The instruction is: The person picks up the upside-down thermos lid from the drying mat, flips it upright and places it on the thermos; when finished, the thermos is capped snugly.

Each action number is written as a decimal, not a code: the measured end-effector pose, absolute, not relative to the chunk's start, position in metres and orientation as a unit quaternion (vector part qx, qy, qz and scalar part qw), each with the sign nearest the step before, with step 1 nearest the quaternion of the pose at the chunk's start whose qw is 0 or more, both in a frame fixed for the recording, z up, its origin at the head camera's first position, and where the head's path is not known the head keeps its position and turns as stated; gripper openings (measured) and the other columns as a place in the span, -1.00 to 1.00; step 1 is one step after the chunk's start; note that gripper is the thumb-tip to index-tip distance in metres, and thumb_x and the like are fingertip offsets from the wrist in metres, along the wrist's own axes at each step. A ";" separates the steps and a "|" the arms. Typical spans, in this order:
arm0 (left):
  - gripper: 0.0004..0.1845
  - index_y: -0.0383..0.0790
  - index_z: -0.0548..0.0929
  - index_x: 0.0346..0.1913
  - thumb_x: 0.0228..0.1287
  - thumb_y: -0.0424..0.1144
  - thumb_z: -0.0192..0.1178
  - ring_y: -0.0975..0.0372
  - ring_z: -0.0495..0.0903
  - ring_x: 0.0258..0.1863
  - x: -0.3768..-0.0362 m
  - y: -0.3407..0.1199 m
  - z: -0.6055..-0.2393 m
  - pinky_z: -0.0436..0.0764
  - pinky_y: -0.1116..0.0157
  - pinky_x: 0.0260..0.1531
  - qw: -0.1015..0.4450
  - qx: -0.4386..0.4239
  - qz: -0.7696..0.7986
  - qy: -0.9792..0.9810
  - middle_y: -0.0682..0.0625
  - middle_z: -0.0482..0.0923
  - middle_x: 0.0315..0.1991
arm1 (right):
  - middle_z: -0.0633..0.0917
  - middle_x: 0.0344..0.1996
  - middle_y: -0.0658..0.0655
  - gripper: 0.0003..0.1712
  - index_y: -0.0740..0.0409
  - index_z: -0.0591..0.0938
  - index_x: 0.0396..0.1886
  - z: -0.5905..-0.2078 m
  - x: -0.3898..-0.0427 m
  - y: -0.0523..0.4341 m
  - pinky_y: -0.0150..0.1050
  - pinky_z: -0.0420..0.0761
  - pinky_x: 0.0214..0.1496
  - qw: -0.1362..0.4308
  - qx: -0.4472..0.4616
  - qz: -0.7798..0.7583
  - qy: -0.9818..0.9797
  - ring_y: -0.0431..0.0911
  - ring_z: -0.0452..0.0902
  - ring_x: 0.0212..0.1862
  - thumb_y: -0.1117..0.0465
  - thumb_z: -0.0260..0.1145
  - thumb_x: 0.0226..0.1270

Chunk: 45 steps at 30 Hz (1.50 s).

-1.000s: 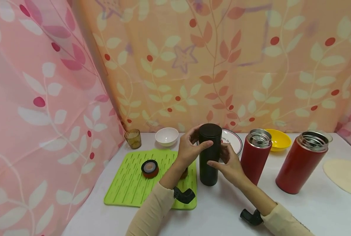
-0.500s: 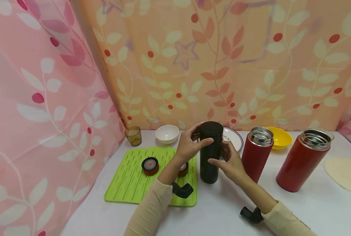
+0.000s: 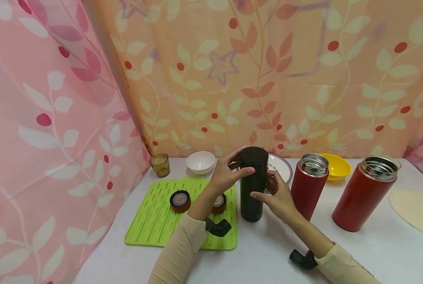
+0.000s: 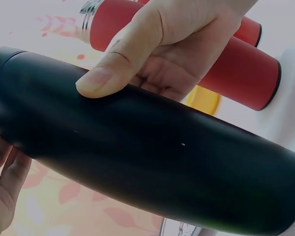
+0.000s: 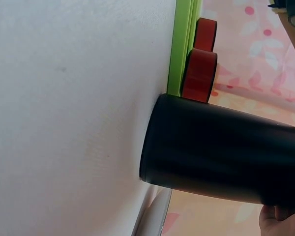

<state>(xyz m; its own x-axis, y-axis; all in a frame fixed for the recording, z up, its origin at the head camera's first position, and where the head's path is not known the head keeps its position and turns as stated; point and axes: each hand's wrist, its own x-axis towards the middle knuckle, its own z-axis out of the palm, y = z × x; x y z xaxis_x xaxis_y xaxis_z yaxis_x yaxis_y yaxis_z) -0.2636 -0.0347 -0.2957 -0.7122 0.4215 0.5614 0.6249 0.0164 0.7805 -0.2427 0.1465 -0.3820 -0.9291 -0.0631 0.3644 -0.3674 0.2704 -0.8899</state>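
Gripping the black flask (image 3: pixel 249 184), left hand (image 3: pixel 227 175) has edged leftward, right hand (image 3: pixel 280 198) clasping steadily.

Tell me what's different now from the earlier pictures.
The left hand has shifted slightly leftward on the black bottle, its forearm swinging left too, so the lid nearer the bottle shows more. Nothing was newly gripped or released: the left hand and right hand still hold the upright bottle. The red bottles and green mat stayed put.

Soft, even light fills the head view; wrist views render the black flask (image 4: pixel 152 137) murky.
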 end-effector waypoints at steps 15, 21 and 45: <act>-0.08 -0.19 0.39 0.26 -0.12 0.36 0.19 0.16 0.56 -0.07 -0.293 -0.035 -0.318 0.53 0.29 0.05 0.068 -0.388 -0.593 -0.702 -0.21 0.56 -0.03 | 0.48 0.20 0.16 -0.18 0.08 0.26 0.22 -0.383 -0.244 0.146 -0.20 0.38 0.21 0.132 0.128 0.587 -0.788 0.00 0.43 0.22 0.06 0.46 -0.01; -0.08 -0.32 0.34 0.28 -0.05 0.26 0.22 0.01 0.51 0.05 -0.274 -0.035 -0.308 0.47 0.14 0.13 0.072 -0.377 -0.623 -0.681 -0.29 0.49 0.08 | 0.49 0.19 0.16 -0.17 0.08 0.26 0.23 -0.383 -0.244 0.145 -0.23 0.37 0.22 0.129 0.125 0.593 -0.785 -0.02 0.44 0.21 0.05 0.46 -0.02; -0.55 -0.30 0.50 0.14 0.18 -0.27 0.23 0.01 0.50 0.09 -0.267 -0.149 -0.361 0.48 0.13 0.10 0.145 -0.221 -0.529 -0.806 -0.22 0.56 0.04 | 0.44 0.24 0.13 -0.19 0.04 0.24 0.24 -0.383 -0.241 0.142 -0.16 0.33 0.26 0.128 0.124 0.615 -0.768 -0.03 0.39 0.25 0.08 0.43 0.03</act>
<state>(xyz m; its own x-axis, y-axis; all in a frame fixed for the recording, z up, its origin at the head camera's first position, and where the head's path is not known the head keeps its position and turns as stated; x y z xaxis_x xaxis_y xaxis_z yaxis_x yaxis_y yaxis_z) -0.2670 -0.1488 -0.3606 -0.8603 0.2032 0.4675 0.5097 0.3422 0.7894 -0.2408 0.1419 -0.3834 -0.9366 -0.0325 0.3488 -0.3475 0.2121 -0.9134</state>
